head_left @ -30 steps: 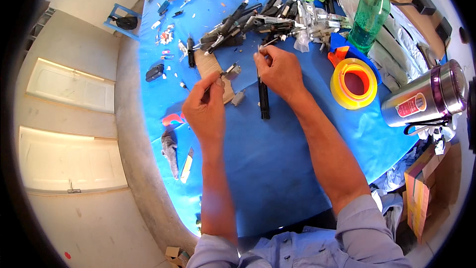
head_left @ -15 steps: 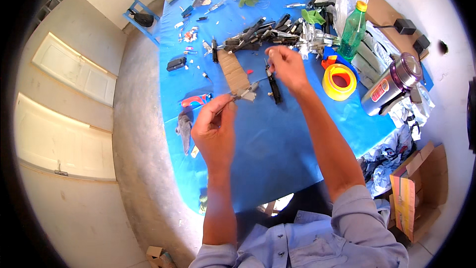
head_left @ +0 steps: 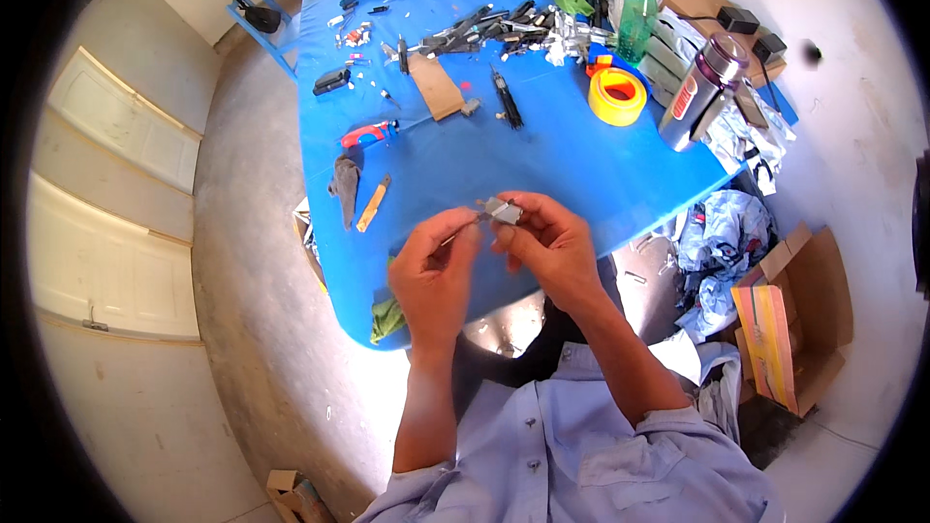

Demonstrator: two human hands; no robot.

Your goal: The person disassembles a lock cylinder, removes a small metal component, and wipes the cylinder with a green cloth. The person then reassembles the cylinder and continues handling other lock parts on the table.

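Observation:
Close to the table's near edge, my left hand (head_left: pixel 434 257) and my right hand (head_left: pixel 554 247) meet over the blue tabletop. Between their fingertips is a small flat grey metal-looking piece (head_left: pixel 504 212), whose exact kind I cannot make out. The left thumb and forefinger pinch its left end, and a thin sliver shows inside that hand's curl. My right thumb and fingers grip its right side. Further away lies a black pen-shaped tool (head_left: pixel 506 100), touched by neither hand. Left of it is a strip of brown cardboard (head_left: pixel 436 87) with a small grey bit at its near end.
A heap of black and silver parts (head_left: pixel 494 31) spans the far middle. To the right stand yellow tape (head_left: pixel 618 98), a green bottle (head_left: pixel 638 19) and a steel flask (head_left: pixel 699 97). At left lie a red-blue tool (head_left: pixel 366 134), a grey cloth (head_left: pixel 344 189) and a yellow-handled knife (head_left: pixel 374 203).
My right hand has come back from beside the black pen-shaped tool and now grips the grey piece. The left hand has drawn the piece nearer to me. The view has shifted.

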